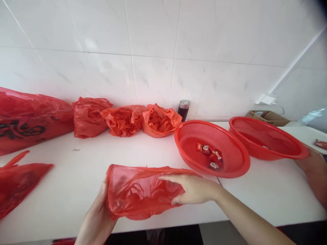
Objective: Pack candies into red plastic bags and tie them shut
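A thin red plastic bag lies sideways above the front of the white table, its mouth loose and see-through. My left hand holds the bag's left end, thumb along the outside and the other fingers mostly hidden behind the plastic. My right hand is at the bag's right side, fingers stretched out over the film and thumb held apart. Beyond that hand stands a red mesh basket with several small wrapped sweets at its bottom.
Several red bags line the wall, beside a dark flask. At far left are a large printed bag and another red bag. A second basket sits right, near another person's arm and a cardboard box.
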`<state>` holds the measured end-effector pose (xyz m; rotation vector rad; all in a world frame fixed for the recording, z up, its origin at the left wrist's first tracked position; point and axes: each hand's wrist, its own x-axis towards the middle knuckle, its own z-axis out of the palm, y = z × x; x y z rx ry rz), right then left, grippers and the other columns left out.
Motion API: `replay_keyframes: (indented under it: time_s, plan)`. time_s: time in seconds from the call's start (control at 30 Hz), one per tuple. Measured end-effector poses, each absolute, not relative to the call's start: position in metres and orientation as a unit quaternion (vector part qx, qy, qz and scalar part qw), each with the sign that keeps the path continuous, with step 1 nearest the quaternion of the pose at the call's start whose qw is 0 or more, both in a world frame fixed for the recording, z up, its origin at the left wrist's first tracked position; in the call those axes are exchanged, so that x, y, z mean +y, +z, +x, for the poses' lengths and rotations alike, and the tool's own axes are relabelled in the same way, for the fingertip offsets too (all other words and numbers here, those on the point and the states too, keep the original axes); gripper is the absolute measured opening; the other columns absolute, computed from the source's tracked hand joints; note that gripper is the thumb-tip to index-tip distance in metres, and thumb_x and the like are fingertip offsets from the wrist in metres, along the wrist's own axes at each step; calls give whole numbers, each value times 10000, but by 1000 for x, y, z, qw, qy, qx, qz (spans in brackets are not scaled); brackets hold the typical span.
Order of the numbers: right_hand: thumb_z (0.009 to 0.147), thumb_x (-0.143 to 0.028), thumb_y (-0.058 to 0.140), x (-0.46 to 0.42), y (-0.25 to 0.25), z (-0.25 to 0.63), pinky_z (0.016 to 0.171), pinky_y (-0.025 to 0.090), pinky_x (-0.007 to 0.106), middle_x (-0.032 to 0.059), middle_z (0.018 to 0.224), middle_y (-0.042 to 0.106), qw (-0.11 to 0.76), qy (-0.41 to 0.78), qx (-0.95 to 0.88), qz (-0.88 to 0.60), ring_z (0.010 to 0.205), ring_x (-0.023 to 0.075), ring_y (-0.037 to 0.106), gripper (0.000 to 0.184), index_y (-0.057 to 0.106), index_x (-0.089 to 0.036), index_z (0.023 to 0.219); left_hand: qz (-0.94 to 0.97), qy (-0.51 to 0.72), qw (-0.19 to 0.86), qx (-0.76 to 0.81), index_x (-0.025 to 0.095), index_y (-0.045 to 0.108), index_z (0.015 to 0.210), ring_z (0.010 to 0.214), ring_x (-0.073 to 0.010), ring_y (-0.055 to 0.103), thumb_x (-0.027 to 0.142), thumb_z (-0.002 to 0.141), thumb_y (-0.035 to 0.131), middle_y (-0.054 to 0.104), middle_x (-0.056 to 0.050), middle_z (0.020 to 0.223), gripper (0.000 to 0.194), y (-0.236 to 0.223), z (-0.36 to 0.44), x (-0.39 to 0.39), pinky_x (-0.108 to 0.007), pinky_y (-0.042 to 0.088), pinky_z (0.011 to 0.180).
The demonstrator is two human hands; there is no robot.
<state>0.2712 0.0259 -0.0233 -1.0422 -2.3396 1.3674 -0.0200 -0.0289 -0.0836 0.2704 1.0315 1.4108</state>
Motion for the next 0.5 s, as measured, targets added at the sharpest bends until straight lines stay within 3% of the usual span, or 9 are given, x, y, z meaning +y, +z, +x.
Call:
replay_keyframes:
  time_s: [0.07, 0.13, 0.23, 0.3, 0.37, 0.43, 0.5]
  plan:
    - [782, -299, 692, 27, -5, 282, 914, 486, 333, 48, 1274, 614, 147, 579, -748, -290, 1096, 211, 618, 547, 559, -331, 1312, 134, 581, 656, 464, 430, 526, 1323, 1070, -268, 653, 443, 770, 694, 706, 3, 1154, 578, -71, 0, -29, -327, 582, 798]
    - [833, -331, 633, 38, 12, 300, 909, 491, 370, 78, 1180, 659, 226, 624, -704, -253, 1068, 211, 630, 419, 609, -259, 1245, 141, 549, 673, 475, 473, 444, 1370, 1154, -297, 601, 430, 735, 730, 664, 8, 1240, 697, -64, 12, -32, -356, 571, 833]
    - [823, -355, 623, 77, 22, 344, 866, 505, 387, 95, 1205, 634, 325, 486, -707, -397, 1077, 222, 615, 486, 556, -254, 1293, 127, 529, 683, 487, 509, 386, 1389, 1189, -331, 568, 423, 681, 771, 635, 17, 1283, 811, -66, 14, -34, -405, 570, 838]
    - [653, -317, 770, 108, 13, 377, 909, 480, 392, 109, 1389, 494, 235, 353, -729, -537, 1209, 272, 525, 809, 453, -300, 1397, 116, 532, 687, 482, 514, 381, 1389, 1194, -343, 559, 424, 664, 777, 629, 20, 1290, 831, -74, 10, -33, -433, 566, 850]
    - [462, -267, 867, 133, -5, 408, 948, 444, 428, 132, 1530, 273, 68, 270, -731, -623, 1287, 357, 435, 1114, 362, -334, 1452, 110, 539, 693, 466, 506, 374, 1396, 1204, -343, 548, 426, 686, 757, 637, 16, 1278, 811, -83, 7, -32, -453, 553, 881]
    - [374, -272, 893, 147, -26, 429, 952, 428, 451, 139, 1578, 96, -72, 235, -717, -652, 1290, 407, 413, 1267, 281, -360, 1480, 114, 540, 703, 449, 488, 357, 1412, 1201, -338, 547, 406, 733, 724, 653, 2, 1253, 776, -88, 7, -31, -468, 531, 918]
    - [380, -328, 892, 152, -45, 442, 952, 421, 441, 128, 1586, -1, -148, 239, -715, -640, 1289, 410, 408, 1315, 202, -376, 1498, 139, 532, 711, 438, 469, 334, 1427, 1178, -333, 562, 279, 762, 717, 666, -16, 1229, 791, -87, 9, -31, -477, 509, 945]
